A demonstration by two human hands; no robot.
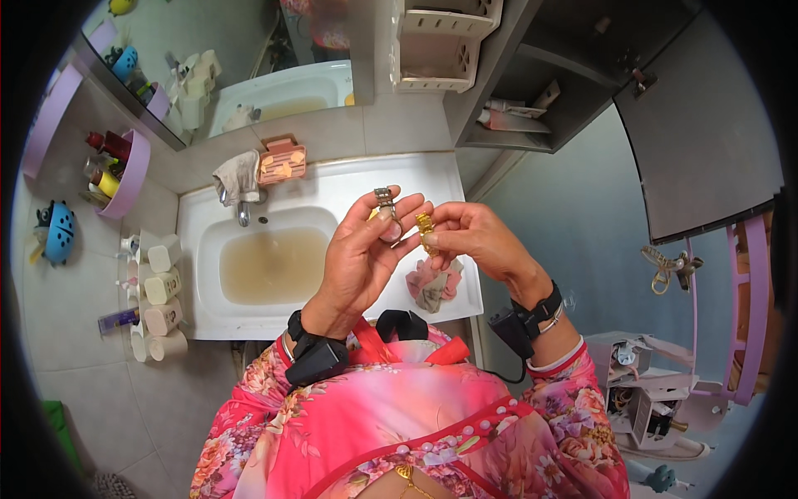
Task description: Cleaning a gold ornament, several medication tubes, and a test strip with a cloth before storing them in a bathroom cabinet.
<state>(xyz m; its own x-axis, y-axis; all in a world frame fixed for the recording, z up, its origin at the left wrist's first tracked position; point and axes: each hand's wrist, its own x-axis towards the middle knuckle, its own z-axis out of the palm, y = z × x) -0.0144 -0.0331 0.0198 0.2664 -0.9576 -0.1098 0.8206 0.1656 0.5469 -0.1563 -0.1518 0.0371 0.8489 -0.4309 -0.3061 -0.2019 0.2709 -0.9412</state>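
My left hand (363, 254) is raised over the white sink (332, 187) and pinches a small silver metal clip (384, 200) between thumb and fingers. A yellowish bit shows behind the fingers. My right hand (474, 237) is close beside it, fingertips closed on a small gold-coloured ring-like piece (426, 226). The two hands nearly touch at the fingertips. Both wrists wear black bands.
The sink basin (270, 266) holds murky brownish water under a tap (243, 212) draped with a cloth. A pink crumpled cloth (434, 283) lies on the sink's right rim. White cups (162, 287) hang on the left wall. A grey cabinet door (698, 133) stands open at right.
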